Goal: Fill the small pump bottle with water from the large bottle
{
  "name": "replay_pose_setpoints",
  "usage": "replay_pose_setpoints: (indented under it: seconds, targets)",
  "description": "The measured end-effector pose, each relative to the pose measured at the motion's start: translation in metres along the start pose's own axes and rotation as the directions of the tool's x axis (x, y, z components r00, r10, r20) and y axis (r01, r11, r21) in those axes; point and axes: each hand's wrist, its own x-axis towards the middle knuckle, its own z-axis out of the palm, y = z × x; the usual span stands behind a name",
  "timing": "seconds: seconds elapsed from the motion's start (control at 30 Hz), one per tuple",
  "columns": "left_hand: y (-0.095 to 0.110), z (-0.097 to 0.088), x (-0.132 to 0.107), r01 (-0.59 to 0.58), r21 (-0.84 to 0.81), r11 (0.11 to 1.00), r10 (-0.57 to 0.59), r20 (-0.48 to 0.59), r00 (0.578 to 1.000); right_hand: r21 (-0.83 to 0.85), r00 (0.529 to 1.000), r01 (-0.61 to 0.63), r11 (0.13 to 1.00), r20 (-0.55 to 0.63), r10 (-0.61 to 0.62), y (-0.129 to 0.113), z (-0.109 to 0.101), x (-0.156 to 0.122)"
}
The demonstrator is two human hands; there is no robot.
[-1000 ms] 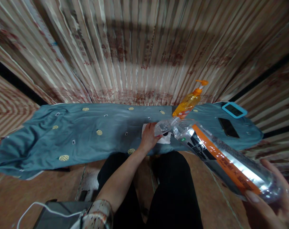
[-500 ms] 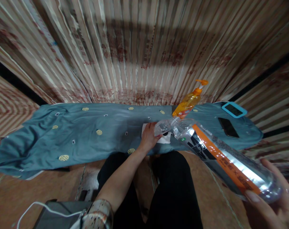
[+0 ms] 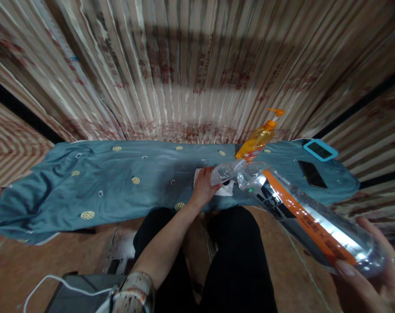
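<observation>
My right hand (image 3: 373,269) grips a large clear plastic bottle (image 3: 301,217) with an orange and black label by its base. The bottle lies tilted, its neck pointing left and lower than its base. At its mouth is a small clear plastic container (image 3: 221,173), whose exact kind I cannot make out. My left hand (image 3: 204,187) has its fingers closed around this container, above a white tissue (image 3: 228,190). A dark round thing (image 3: 226,182) shows in part by the tissue. Behind the bottle's neck stands an orange pump bottle (image 3: 256,141) with yellow-orange liquid.
A grey-green cloth with pineapple prints (image 3: 119,195) covers the narrow table. A black phone (image 3: 312,174) and a blue-framed device (image 3: 320,150) lie at its right end. Striped curtains (image 3: 184,65) hang behind. A white cable (image 3: 70,284) crosses a dark box at lower left.
</observation>
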Motion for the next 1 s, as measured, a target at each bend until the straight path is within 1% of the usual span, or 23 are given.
replay_pose_setpoints:
  seconds: [0.2,0.4,0.6,0.77,0.87,1.0]
  targets:
    - [-0.0015,0.0019,0.0005,-0.006,-0.011,1.0,0.006,-0.019,1.0,0.014,1.0,0.008,1.0,0.006,-0.008,-0.0002,0.0007,0.0011]
    - [0.0006,-0.001,0.0005,0.003,-0.006,1.0,-0.003,0.005,1.0,0.002,1.0,0.014,1.0,0.007,-0.014,-0.0014,0.0022,0.0019]
    - [0.0005,-0.0004,-0.0006,-0.002,-0.018,1.0,0.002,-0.011,1.0,0.019,1.0,0.003,1.0,-0.001,-0.003,0.0,0.0008,0.0006]
    - [-0.0002,-0.0002,0.0,0.007,-0.012,1.0,-0.007,0.0,1.0,0.02,0.999,0.028,0.999,0.018,-0.028,0.0039,-0.0022,0.0008]
    - [0.0001,-0.0004,0.0003,0.014,-0.012,1.0,-0.014,0.003,1.0,0.031,0.999,0.013,0.999,0.03,-0.014,0.0056,-0.0038,0.0023]
    - [0.0012,-0.0012,0.0004,0.014,-0.006,1.0,-0.014,0.001,1.0,0.017,1.0,-0.01,1.0,0.015,0.01,0.0049,-0.0026,0.0024]
